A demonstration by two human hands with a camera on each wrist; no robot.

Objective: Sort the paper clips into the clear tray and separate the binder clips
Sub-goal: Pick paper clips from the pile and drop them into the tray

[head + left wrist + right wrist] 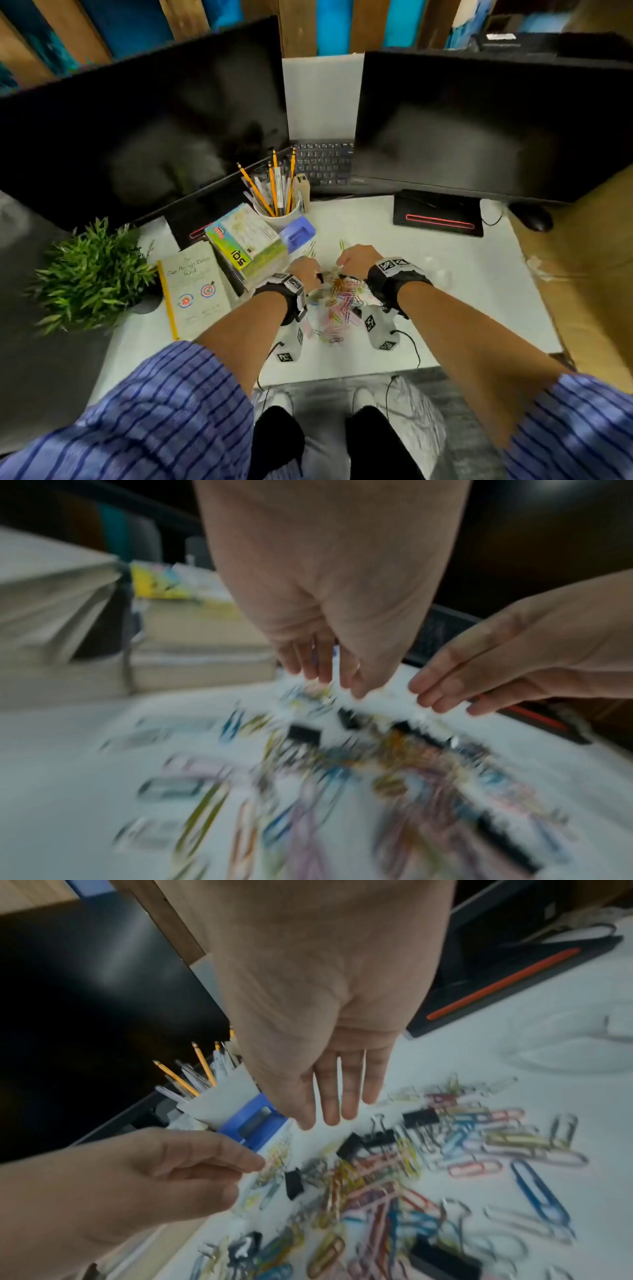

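Note:
Coloured paper clips (342, 305) lie heaped on the white desk (445, 308), mixed with black binder clips (421, 1117). My left hand (303, 269) hovers over the heap's far left edge, its fingers (308, 666) hanging straight with nothing seen in them; the left wrist view is blurred. My right hand (356, 258) hovers just to its right, fingers (342, 1102) straight and pointing down above the binder clips, holding nothing. One small binder clip (294, 1183) lies just past the left hand's (205, 1161) fingertips. The clear tray (548, 1064) sits on the desk to the right of the heap.
A white cup of pencils (284, 212) and a blue box (297, 234) stand just behind the heap. Stacked books (250, 246), a notebook (195, 291) and a plant (92, 274) are on the left. Two dark monitors, a stand (438, 216) and a mouse (532, 219) are behind.

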